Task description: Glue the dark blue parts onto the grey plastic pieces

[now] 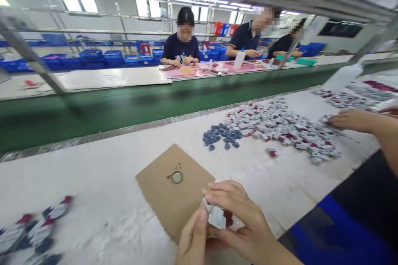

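Both my hands are closed around a small white plastic piece with a dark red part (217,218), at the lower middle of the head view. My left hand (193,238) pinches it from the left, thumb on top. From the right, my right hand (241,213) wraps its fingers over and under it, hiding part of it. Just beyond lies a brown cardboard square (161,198), bearing a small round metal cap (177,177) and a few tiny bits. Farther off are a cluster of dark blue pieces (221,136) and a wide heap of white and red pieces (280,126).
White, red and dark blue pieces (40,232) lie at the lower left of the white table (102,198). A co-worker's hand (351,120) reaches into the heap at right, near a white bottle (340,78). Across a green strip (124,109), several people sit at another bench.
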